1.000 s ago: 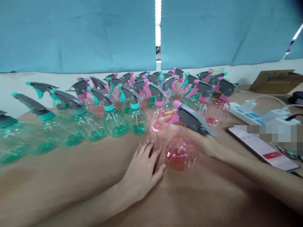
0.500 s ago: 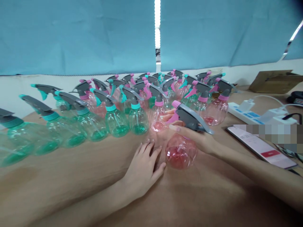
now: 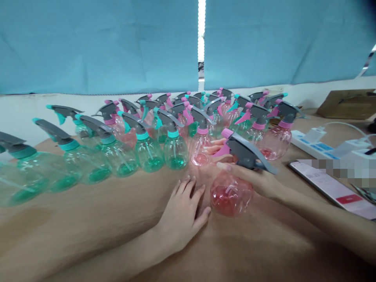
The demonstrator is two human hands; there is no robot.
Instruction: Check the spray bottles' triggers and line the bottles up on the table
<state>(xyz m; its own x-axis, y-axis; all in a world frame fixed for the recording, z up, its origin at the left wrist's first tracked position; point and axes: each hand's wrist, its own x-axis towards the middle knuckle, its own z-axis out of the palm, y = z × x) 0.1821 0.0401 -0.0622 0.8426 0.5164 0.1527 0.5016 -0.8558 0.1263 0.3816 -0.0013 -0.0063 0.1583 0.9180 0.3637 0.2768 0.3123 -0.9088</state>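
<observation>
A pink spray bottle (image 3: 231,196) with a grey and pink trigger head is in front of me, its head tilted toward the right. My right hand (image 3: 260,179) is wrapped round its neck just under the trigger head, the fingertips showing on the far side. Flat on the wooden table (image 3: 111,223), left of that bottle, rests my left hand (image 3: 183,209) with its fingers a little apart and nothing in it. Another pink spray bottle (image 3: 202,147) stands just beyond the right fingertips.
A row of green spray bottles (image 3: 149,154) runs to the left, with several mixed pink and green ones behind. On the right are a white power strip (image 3: 313,145) with plugs, a phone (image 3: 329,188) and a cardboard box (image 3: 346,103). A blue curtain (image 3: 102,47) hangs behind.
The whole scene has shifted slightly to the right in the view. Both hands and the held bottle look nearly unchanged relative to the table.
</observation>
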